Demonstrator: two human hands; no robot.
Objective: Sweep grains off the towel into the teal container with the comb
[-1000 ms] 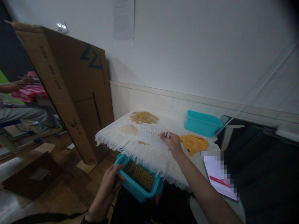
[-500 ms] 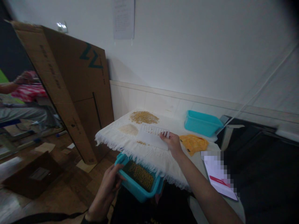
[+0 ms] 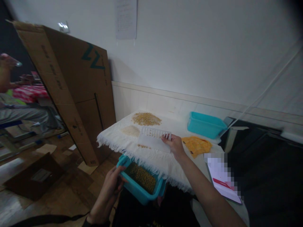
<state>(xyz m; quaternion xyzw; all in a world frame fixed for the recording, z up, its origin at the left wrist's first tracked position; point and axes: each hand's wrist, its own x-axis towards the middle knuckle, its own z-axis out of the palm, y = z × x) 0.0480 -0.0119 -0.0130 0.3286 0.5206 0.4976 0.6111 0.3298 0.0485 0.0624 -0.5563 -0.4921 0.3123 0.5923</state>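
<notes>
My left hand (image 3: 111, 183) grips the left rim of a teal plastic basin (image 3: 142, 198), below the table's front edge. Yellowish beans (image 3: 144, 177) lie in the basin, and the cloth's fringe hangs over its far side. With its fingers closed, my right hand (image 3: 176, 146) holds the right end of a flat white slotted scraper (image 3: 152, 143), which rests low over the white cloth (image 3: 113, 142). A short line of beans (image 3: 143, 146) lies by the scraper's near edge. Behind it are a pale heap of fine grain (image 3: 130, 130) and a larger bean pile (image 3: 146, 119).
A second teal basin (image 3: 205, 126) stands at the back right, with a yellow cloth (image 3: 197, 145) before it. A tablet-like device (image 3: 224, 181) lies at the table's right edge. A tall cardboard box (image 3: 78, 85) stands at left; beyond it sits another person (image 3: 22, 115).
The scraper has tilted slightly flatter toward the cloth in my right hand. My left hand and the basin have stayed put. The other person's arm at far left has risen with an object.
</notes>
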